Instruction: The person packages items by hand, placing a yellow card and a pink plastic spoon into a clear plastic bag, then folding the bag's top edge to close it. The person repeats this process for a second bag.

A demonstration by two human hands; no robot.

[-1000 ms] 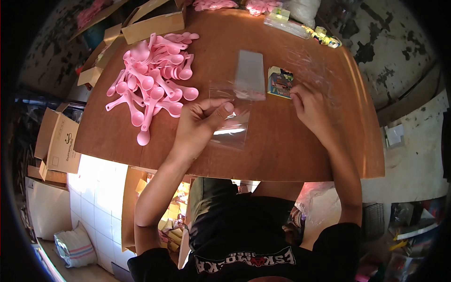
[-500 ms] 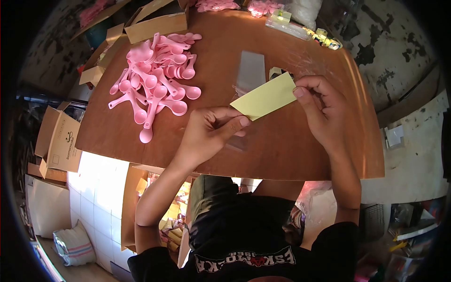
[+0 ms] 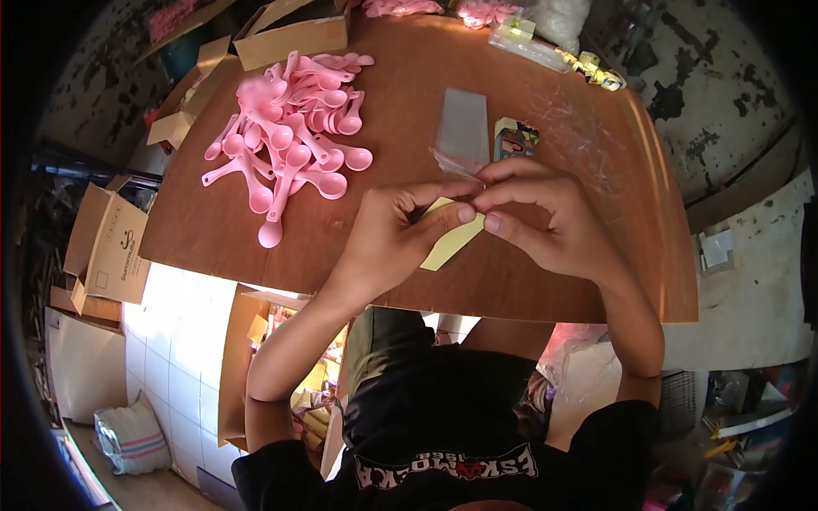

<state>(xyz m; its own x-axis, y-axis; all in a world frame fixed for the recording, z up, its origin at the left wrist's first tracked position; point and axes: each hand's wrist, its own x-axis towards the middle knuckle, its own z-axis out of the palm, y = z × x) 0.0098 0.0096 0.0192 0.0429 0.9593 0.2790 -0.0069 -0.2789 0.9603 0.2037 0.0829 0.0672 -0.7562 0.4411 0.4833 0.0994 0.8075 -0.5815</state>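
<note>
A pale yellow paper card (image 3: 449, 245) is held over the front part of the table, its lower end pointing down and left. My left hand (image 3: 388, 234) pinches it, with the thumb lying across its face. My right hand (image 3: 558, 217) meets the left at the card's upper end, thumb and forefinger closed on that edge; the fingers partly hide the card there. Just beyond the hands lies a stack of clear plastic sleeves (image 3: 463, 128). Beside it is a small stack of printed cards (image 3: 516, 138).
A heap of pink measuring spoons (image 3: 285, 140) covers the left of the brown table (image 3: 392, 102). Cardboard boxes (image 3: 294, 43) stand at the back left. Plastic packs (image 3: 528, 49) and a yellow patterned strip (image 3: 594, 70) lie at the far right edge. Below is an open box of yellow pieces (image 3: 319, 375).
My right hand has moved left to meet my left hand. The card, stretched between both hands before, now tilts steeply and shows less of its face. The printed cards have come into view.
</note>
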